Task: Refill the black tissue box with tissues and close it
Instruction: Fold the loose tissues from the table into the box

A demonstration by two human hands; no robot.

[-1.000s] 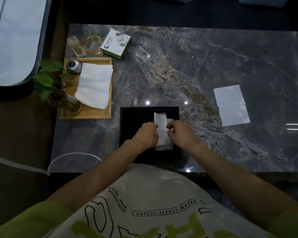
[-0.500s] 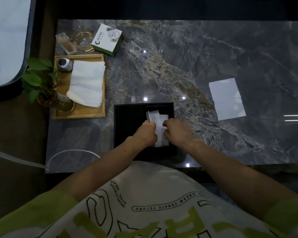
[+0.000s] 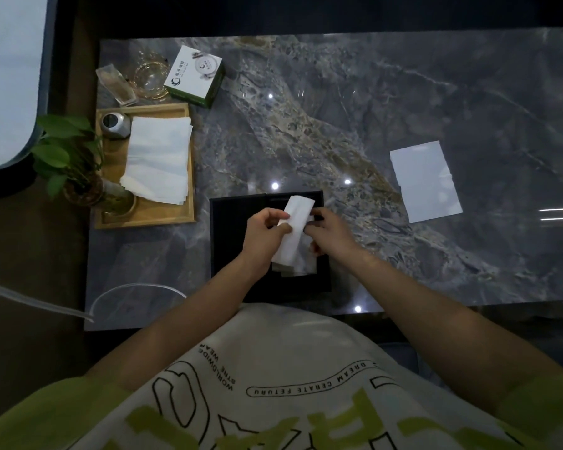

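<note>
Nearest me, the box (image 3: 228, 241) sits at the near edge of the table (image 3: 403, 102), its near wall almost flush with that edge, so I have no room to draw it closer. I judge it was placed there to keep both hands over it without reaching.

My left hand (image 3: 264, 237) pinches the tissue (image 3: 294, 228) between thumb and forefinger on its left side. My right hand (image 3: 330, 233) is closed on the right side of the same tissue, fingers curled under; the fingertips are hidden. The tissue stands up out of the box, tilted to the far right, its lower end down among pale sheets inside. I take this two-handed hold as feeding or straightening the top sheet for the slot. Whether a lid is on, I cannot tell; the box reads only as dark.

Left of the box, the table is bare to its left edge. Farther left, a tray (image 3: 150, 219) carries the tissue stack (image 3: 158, 164), a small metal pot (image 3: 115, 125) and a plant (image 3: 69, 164) at its left rim. I judge the stack to be the refill supply, within left-hand reach.

Right, well apart, lies a loose sheet (image 3: 424, 181) with open table all round it.

Far left, a carton (image 3: 194, 76) and glassware (image 3: 150, 74) stand clear of my working area.
</note>
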